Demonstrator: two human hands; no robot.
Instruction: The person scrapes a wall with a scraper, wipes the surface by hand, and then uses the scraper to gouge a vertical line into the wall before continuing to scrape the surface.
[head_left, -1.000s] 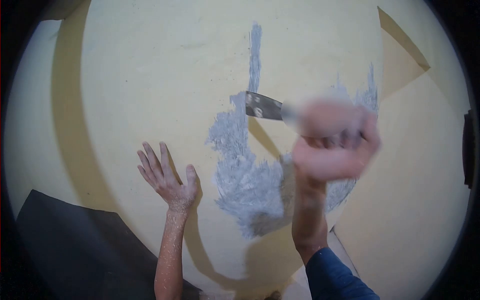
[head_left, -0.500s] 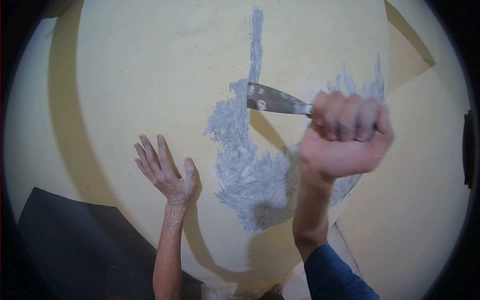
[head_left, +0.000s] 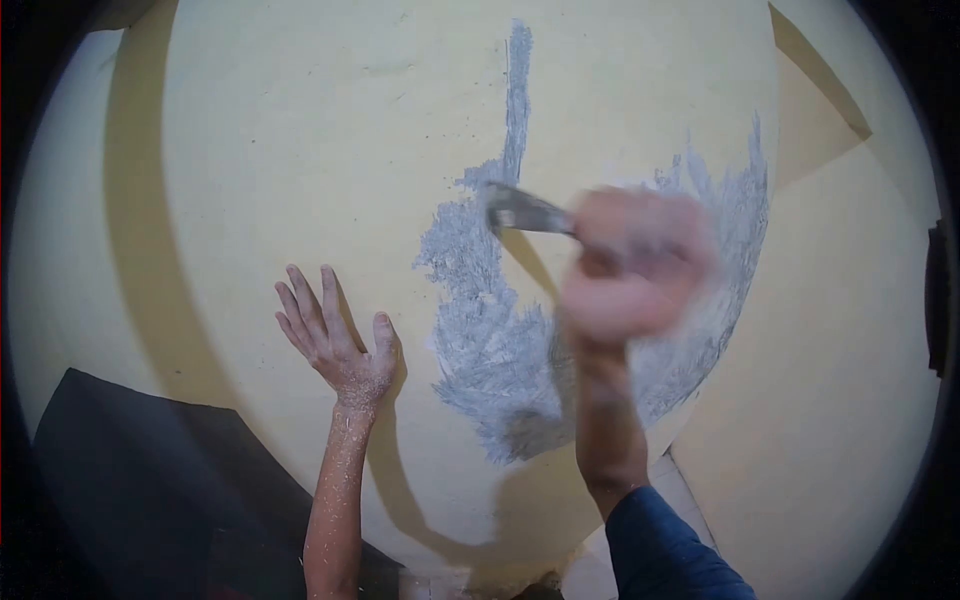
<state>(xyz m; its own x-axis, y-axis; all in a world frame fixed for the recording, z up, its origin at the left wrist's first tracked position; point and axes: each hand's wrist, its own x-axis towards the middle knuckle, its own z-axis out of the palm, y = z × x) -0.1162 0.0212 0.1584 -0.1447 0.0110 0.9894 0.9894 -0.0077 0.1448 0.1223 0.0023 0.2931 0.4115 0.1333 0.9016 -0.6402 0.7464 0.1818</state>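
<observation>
My right hand (head_left: 640, 262), blurred by motion, is wrapped round the handle of a scraper (head_left: 530, 211). The metal blade points left, its tip at the edge of a grey scraped patch (head_left: 490, 345) on the pale yellow wall (head_left: 270, 170). Whether the blade edge touches the wall is hard to tell. My left hand (head_left: 345, 345) lies flat against the wall left of the patch, fingers spread and holding nothing. White dust and flakes cover its wrist and forearm.
A dark grey panel or sheet (head_left: 150, 470) stands at the lower left. The wall meets another pale wall (head_left: 820, 400) at a corner on the right. Light floor tiles (head_left: 680, 500) show at the bottom, and a dark object hangs at the far right edge.
My right hand has moved left and slightly down with the scraper, and the blade is now more foreshortened. My left hand stays in place on the wall.
</observation>
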